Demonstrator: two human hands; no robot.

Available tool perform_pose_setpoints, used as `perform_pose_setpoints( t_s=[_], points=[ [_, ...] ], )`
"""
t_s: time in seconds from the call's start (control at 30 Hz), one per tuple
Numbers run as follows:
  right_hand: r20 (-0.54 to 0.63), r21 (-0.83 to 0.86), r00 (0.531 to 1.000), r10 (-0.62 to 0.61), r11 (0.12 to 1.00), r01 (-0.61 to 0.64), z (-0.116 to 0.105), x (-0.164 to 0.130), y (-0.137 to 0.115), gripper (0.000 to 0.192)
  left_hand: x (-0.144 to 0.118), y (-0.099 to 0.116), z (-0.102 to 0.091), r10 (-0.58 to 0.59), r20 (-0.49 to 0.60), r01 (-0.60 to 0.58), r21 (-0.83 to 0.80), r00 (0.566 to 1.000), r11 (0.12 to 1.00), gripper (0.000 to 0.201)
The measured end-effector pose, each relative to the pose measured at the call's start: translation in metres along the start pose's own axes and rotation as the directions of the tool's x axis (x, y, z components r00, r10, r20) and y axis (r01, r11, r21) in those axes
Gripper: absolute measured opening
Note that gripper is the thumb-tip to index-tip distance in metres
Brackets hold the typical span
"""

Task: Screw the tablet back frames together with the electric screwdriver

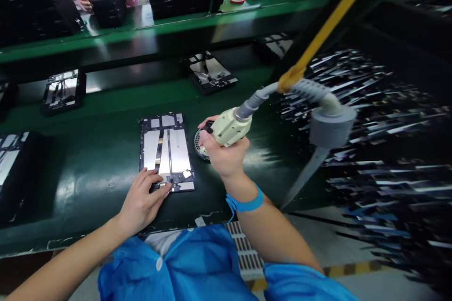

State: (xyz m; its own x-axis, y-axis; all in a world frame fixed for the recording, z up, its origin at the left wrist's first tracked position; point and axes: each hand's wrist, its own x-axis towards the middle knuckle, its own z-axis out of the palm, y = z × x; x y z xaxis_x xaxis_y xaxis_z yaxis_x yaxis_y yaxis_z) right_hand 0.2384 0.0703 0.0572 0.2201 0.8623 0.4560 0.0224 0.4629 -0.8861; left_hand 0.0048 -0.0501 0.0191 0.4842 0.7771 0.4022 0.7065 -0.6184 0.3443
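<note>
An opened tablet point(181, 150), with silver panels and dark ribbon cables inside a black frame, lies flat on the green work surface in front of me. My left hand point(141, 202) rests on its lower left part, fingers stretched out and fingertips touching the area near the bottom edge. Just right of the tablet, my right hand point(226, 157) is wrapped around a cream handheld tool point(231, 127) with a round, perforated metal head. That head sits beside the tablet's right edge, partly hidden by my fingers. A blue band point(250, 201) circles my right wrist.
A grey hose point(261, 96) runs from the tool to a yellow strap point(328, 21). More opened tablets lie behind, one at left point(62, 89) and one at centre point(212, 71). Black racks of strips point(381, 164) stand at right. Two co-workers' hands handle devices across the bench.
</note>
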Motion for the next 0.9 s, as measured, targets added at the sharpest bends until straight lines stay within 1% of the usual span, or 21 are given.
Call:
perform_pose_setpoints(
  t_s=[0.07, 0.17, 0.23, 0.33, 0.47, 0.73, 0.9],
  points=[
    [-0.026, -0.023, 1.000, -0.007, 1.000, 0.007, -0.004, 0.003, 0.000, 0.016, 0.002, -0.003, 0.004, -0.015, -0.013, 0.015, 0.004, 1.000, 1.000, 0.030],
    [-0.068, -0.064, 0.998, -0.010, 0.998, 0.005, -0.012, 0.005, 0.005, 0.019, 0.015, -0.014, 0.011, -0.008, -0.039, 0.007, -0.015, 0.999, 1.000, 0.021],
    [-0.061, -0.080, 0.998, -0.009, 0.997, 0.004, -0.016, 0.006, 0.011, 0.019, 0.025, -0.022, 0.014, -0.002, -0.075, 0.001, -0.020, 0.997, 1.000, 0.017],
    [-0.046, -0.077, 0.999, -0.015, 0.997, 0.012, -0.019, 0.004, 0.018, 0.019, 0.032, -0.029, 0.018, 0.009, -0.110, -0.010, -0.010, 0.994, 1.000, 0.018],
    [-0.057, -0.035, 0.998, -0.024, 0.999, 0.022, -0.019, -0.001, 0.023, 0.023, 0.028, -0.030, 0.020, 0.025, -0.103, -0.025, -0.002, 0.994, 1.000, 0.023],
    [-0.015, 0.007, 1.000, -0.008, 1.000, 0.008, -0.016, -0.005, 0.021, 0.027, 0.029, -0.028, 0.019, -0.007, -0.092, 0.004, -0.038, 0.996, 0.999, 0.023],
    [-0.033, 0.012, 0.999, 0.010, 1.000, -0.009, -0.013, -0.004, 0.019, 0.025, 0.029, -0.028, 0.017, -0.019, -0.079, 0.015, -0.041, 0.997, 0.999, 0.024]
  ],
)
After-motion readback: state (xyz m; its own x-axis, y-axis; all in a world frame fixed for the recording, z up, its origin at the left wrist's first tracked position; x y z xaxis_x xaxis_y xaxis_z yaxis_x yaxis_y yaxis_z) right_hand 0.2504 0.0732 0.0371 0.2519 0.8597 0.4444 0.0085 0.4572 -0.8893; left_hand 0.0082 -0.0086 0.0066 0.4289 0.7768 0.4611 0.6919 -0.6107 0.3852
